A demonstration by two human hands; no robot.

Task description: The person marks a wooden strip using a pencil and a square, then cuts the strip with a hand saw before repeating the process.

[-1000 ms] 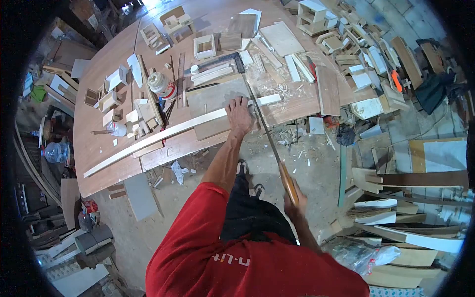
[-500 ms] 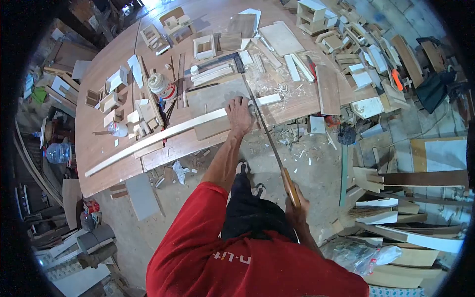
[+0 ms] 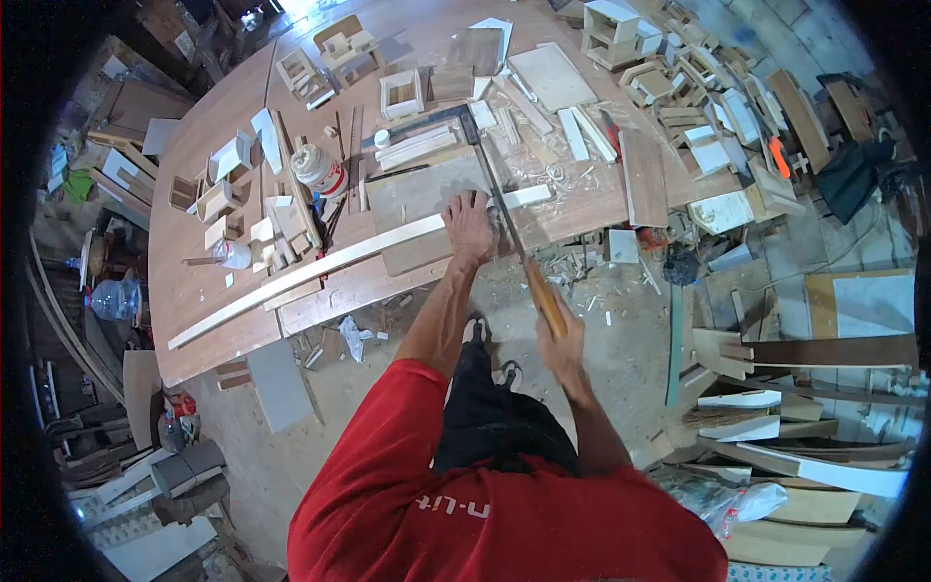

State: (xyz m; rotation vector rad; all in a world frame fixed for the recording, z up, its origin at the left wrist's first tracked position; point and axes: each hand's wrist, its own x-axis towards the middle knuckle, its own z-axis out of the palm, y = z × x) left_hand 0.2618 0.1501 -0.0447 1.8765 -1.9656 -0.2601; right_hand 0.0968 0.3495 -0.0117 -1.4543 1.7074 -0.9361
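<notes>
A long pale wooden strip (image 3: pixel 320 264) lies slantwise along the near edge of the workbench, its right end passing over a flat grey-brown board (image 3: pixel 400 199). My left hand (image 3: pixel 469 228) presses down on the strip near its right end, fingers curled over it. My right hand (image 3: pixel 562 339) is closed round the wooden handle of a handsaw (image 3: pixel 502 202). The narrow, dark blade crosses the strip just right of my left hand and points away from me. How deep the blade sits in the wood cannot be made out.
On the workbench (image 3: pixel 572 221) stand a white tub (image 3: pixel 319 169), small wooden box frames (image 3: pixel 401 91) and thin strips (image 3: pixel 587 132) among shavings. Wooden pieces pile up at the far right. Planks (image 3: pixel 815 472) are stacked at lower right, and offcuts litter the floor below the bench edge.
My right hand has pushed the saw forward, away from my body and slightly left, so the handle is now closer to the bench. The left hand and the strip stay almost still.
</notes>
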